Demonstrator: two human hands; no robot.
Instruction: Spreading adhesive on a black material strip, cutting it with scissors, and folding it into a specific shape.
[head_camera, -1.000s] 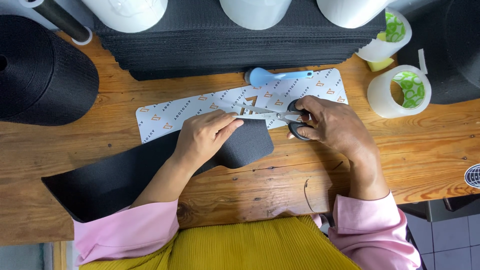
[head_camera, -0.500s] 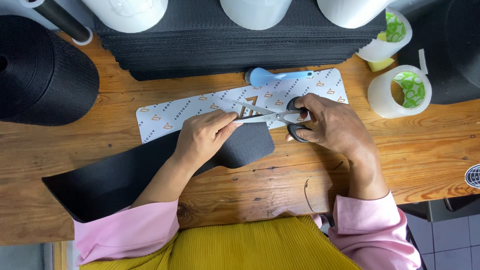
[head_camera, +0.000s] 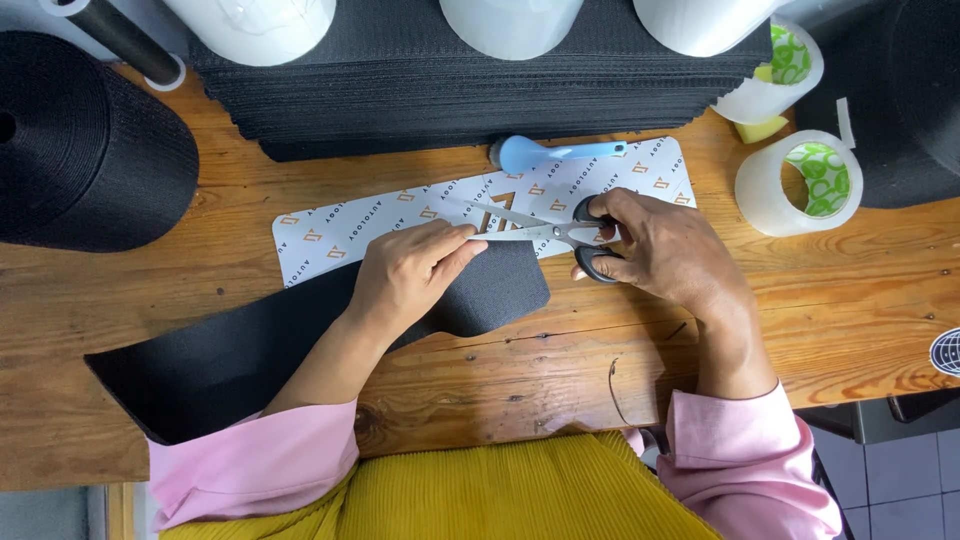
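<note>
Two hands work close: left hand (head_camera: 405, 275) presses the black cloth (head_camera: 300, 335) flat on the wood table (head_camera: 600, 340), w/ right hand (head_camera: 655, 250) gripping scissors (head_camera: 545, 233), blades open a bit. Fingertips sit right by the blades, so a snip could nick them. Cloth could slide & the cut goes crooked.

My sleeves are pale pink, a smooth light cloth, loose and a little rumpled where they gather at each forearm. They end short of the wrists, so my left hand (head_camera: 405, 275) and right hand (head_camera: 665, 250) are bare, with no rings, watch or gloves. Below the sleeves I wear a mustard-yellow garment with fine pleats running lengthwise
</note>
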